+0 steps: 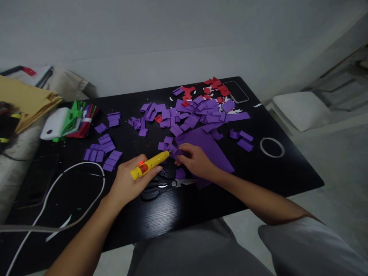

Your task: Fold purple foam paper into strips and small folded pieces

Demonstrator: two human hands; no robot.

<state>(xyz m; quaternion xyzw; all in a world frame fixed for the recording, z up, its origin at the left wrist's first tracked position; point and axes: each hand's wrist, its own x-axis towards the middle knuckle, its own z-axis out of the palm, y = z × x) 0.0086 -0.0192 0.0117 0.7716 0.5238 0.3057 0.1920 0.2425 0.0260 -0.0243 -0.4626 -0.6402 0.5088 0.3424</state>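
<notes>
My left hand (128, 182) is closed around a yellow pen-shaped tool (151, 165) with a red lit window and a thin metal tip. The tip points at a small purple paper piece (174, 150), which the fingers of my right hand (194, 160) pinch; their exact grip is partly hidden. Beneath my right hand lies a large purple paper sheet (217, 147). Scissors with black handles (151, 194) rest just below the tool, blades pointing right. Several more cut purple pieces (165, 143) lie just beyond the tip.
A heap of purple pieces (198, 111) and red scraps (212, 86) spreads toward the back. Folded purple pieces (94, 153), coloured paper bundles (79, 119) and a white cable (83, 164) lie left. A clear ring (272, 147) sits right, near a white stool (300, 109).
</notes>
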